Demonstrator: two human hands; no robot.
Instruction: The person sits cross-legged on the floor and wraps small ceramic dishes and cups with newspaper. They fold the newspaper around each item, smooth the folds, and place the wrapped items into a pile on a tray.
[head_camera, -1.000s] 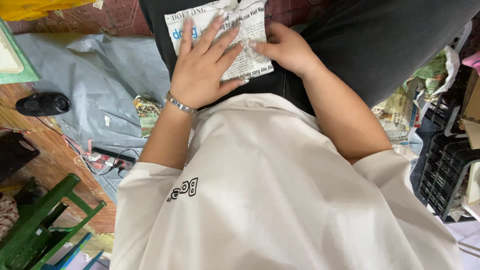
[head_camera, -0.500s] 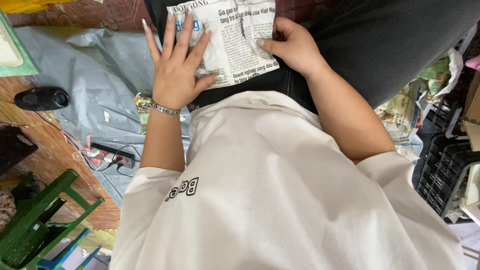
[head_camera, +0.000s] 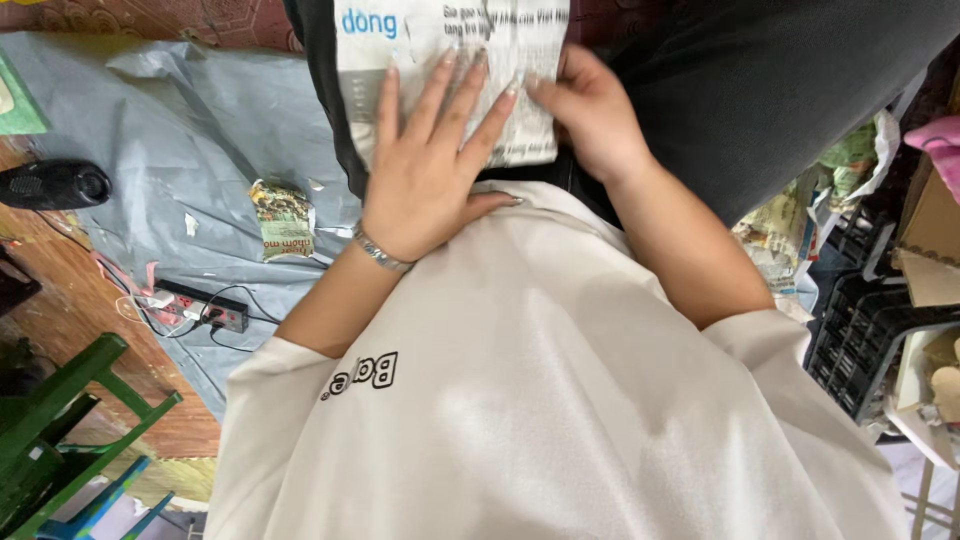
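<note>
A sheet of newspaper (head_camera: 450, 60) lies on my lap over dark trousers (head_camera: 760, 90). My left hand (head_camera: 430, 170), with a silver bracelet at the wrist, rests flat on the sheet's lower half with its fingers spread. My right hand (head_camera: 592, 115) is at the sheet's right edge, its fingers curled and pinching the paper. My white shirt fills the lower part of the view.
A grey plastic sheet (head_camera: 190, 120) covers the floor at the left, with a small folded newspaper packet (head_camera: 283, 218) on it. Nearby are a power strip (head_camera: 205, 308), a black device (head_camera: 55, 185) and a green stool (head_camera: 60, 420). Crumpled newspaper (head_camera: 790, 235) and a black crate (head_camera: 860, 340) sit at the right.
My left hand was lifted off to the left with spread fingers half a second ago; it now lies flat on the newspaper again. My right hand stays at the sheet's edge.
</note>
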